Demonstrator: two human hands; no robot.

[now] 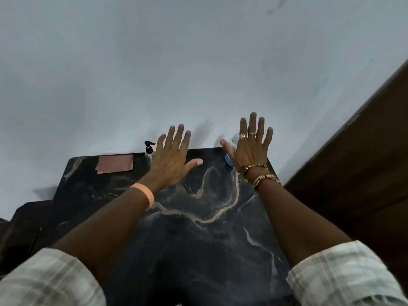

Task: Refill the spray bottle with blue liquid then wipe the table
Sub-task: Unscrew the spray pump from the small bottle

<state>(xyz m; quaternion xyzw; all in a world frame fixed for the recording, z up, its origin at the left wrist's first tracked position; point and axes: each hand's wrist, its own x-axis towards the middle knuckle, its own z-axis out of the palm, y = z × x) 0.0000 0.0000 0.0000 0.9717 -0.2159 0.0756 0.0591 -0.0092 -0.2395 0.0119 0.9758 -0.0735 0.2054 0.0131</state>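
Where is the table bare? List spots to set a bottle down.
Free: the marbled middle and near part of the table, between the forearms; also the left strip nearer than the pink cloth. Crowded: the far edge, with cloth, spray bottle behind the left hand, and a blue item by the right hand.

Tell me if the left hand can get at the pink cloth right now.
Probably yes. The left hand is open and empty, the cloth lies flat on the table just to its left, and nothing sits on it or between them. The spray bottle stands beside the cloth.
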